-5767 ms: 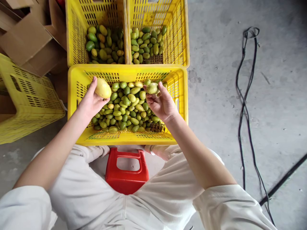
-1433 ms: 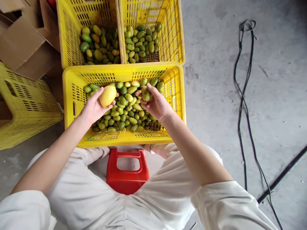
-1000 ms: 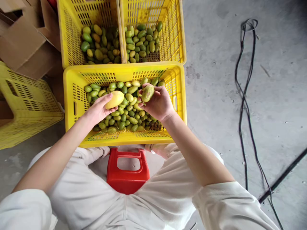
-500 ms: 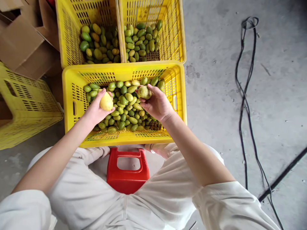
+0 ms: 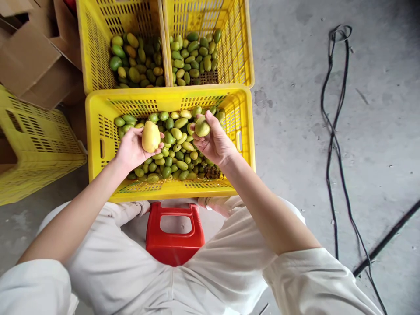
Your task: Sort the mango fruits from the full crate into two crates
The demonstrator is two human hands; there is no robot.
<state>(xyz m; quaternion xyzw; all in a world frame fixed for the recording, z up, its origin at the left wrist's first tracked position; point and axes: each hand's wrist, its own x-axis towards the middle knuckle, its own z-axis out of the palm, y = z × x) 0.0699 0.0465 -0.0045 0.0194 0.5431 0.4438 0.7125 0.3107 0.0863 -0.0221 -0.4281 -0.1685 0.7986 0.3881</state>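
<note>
Above the near yellow crate point(image 5: 169, 193), both of my hands hold fruit. My left hand point(image 5: 131, 148) cradles a plump yellow mango point(image 5: 151, 136), fingers curled behind and under it. A smaller, yellow-green mango point(image 5: 202, 127) is gripped between the thumb and fingers of my right hand point(image 5: 216, 139). The fingers of that hand are partly hidden behind the fruit. Below the hands, many small green and yellowish mangoes point(image 5: 177, 133) lie loose in the crate, some covered by my hands.
Two more yellow crates with fruit stand behind, at left point(image 5: 123, 85) and right point(image 5: 210, 78). Cardboard boxes point(image 5: 29, 61) and another yellow crate point(image 5: 42, 127) are on the left. A red plastic stool point(image 5: 175, 245) sits between my legs; black cables point(image 5: 333, 131) lie on the right.
My left hand has turned palm-up and shifted slightly right, so the yellow mango shows upright and fuller. My right hand has rotated its mango and moved it slightly right.
</note>
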